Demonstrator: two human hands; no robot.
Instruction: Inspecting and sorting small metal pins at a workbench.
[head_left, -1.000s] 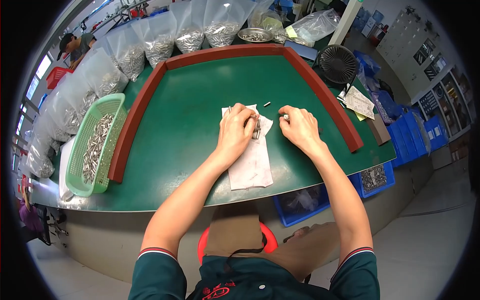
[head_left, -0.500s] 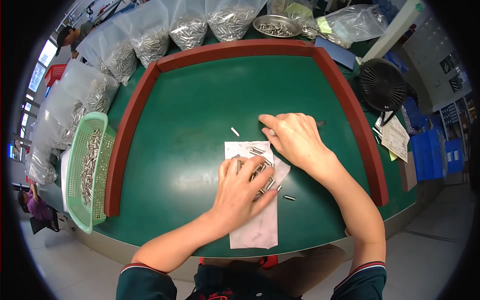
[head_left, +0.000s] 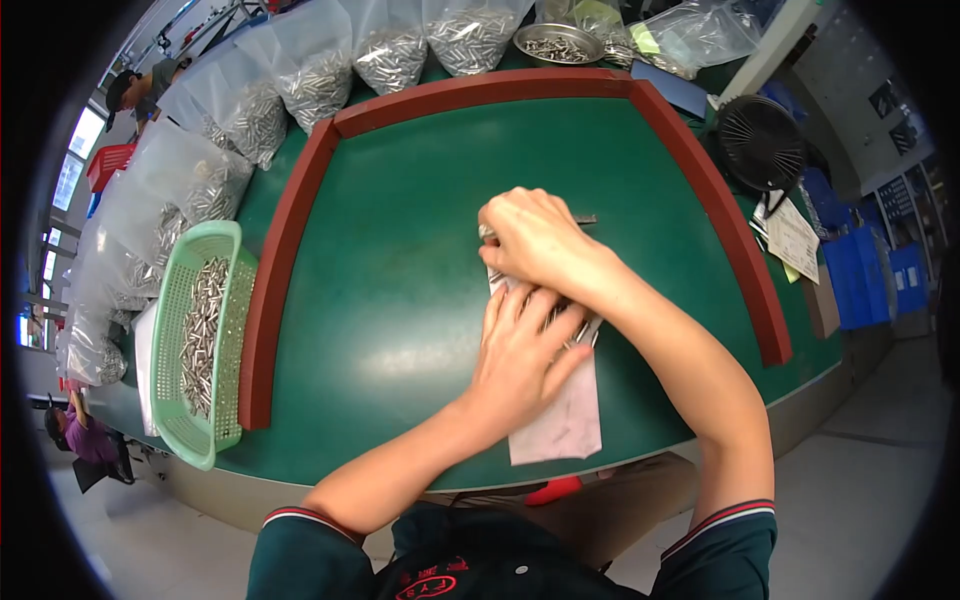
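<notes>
My left hand lies flat, fingers spread, on a white paper sheet on the green table, pressing on small metal pins that peek out at its fingertips. My right hand reaches across above it to the sheet's far end, fingers curled over more pins there; whether it grips any is hidden. One loose pin lies just right of the right hand.
A red-brown raised rim frames the green table on three sides. A green basket of metal pins sits at the left. Clear bags of pins and a metal bowl line the back. A black fan stands right.
The view has tilted closer over the table. My right hand slid left and toward me over the sheet's top, and my left hand flattened onto the pins on the paper.
</notes>
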